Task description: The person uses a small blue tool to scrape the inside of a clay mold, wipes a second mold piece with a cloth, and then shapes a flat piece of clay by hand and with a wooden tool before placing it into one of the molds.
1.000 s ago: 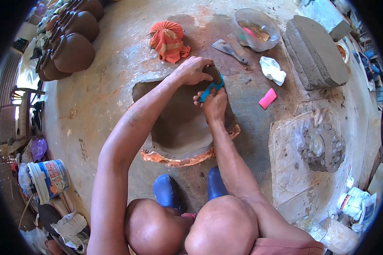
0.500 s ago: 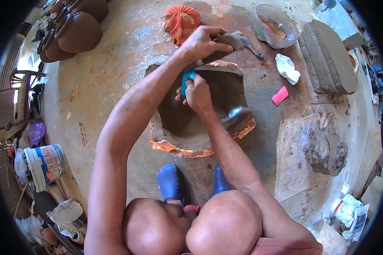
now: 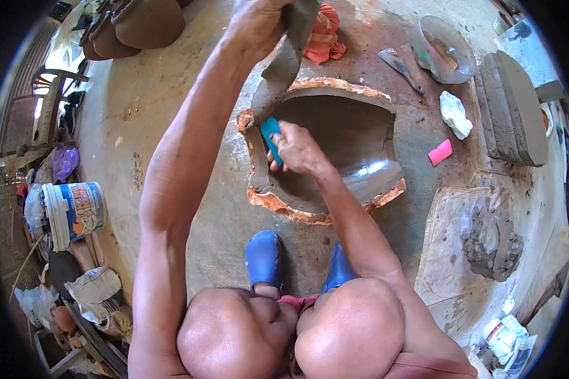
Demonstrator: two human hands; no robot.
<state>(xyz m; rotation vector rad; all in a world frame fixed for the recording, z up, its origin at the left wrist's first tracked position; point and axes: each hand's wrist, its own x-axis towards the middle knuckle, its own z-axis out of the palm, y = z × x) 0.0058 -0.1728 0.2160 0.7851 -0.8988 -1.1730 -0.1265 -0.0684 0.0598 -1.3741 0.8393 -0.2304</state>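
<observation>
A curved mould (image 3: 325, 215) with a crusted orange rim and a smooth grey clay lining lies on the floor in front of my boots. My left hand (image 3: 262, 25), raised at the top of the view, is closed on a long strip of grey clay (image 3: 287, 54) that hangs down to the mould's back left edge. My right hand (image 3: 300, 146) grips a flat teal scraper (image 3: 270, 136) against the lining's left side.
Behind are a red cloth bundle (image 3: 322, 38), putty knife (image 3: 398, 66) and plastic bowl (image 3: 442, 50); right, clay slabs (image 3: 512, 107), white bag (image 3: 455, 114), pink pad (image 3: 440, 151) and clay lump (image 3: 493, 243). Dark pots (image 3: 148, 22) stand back left; a bucket (image 3: 76, 211) sits left.
My left hand has lifted up and back, peeling a clay strip away from the mould's rim. My right hand with the scraper has moved from the lining's right side to its left.
</observation>
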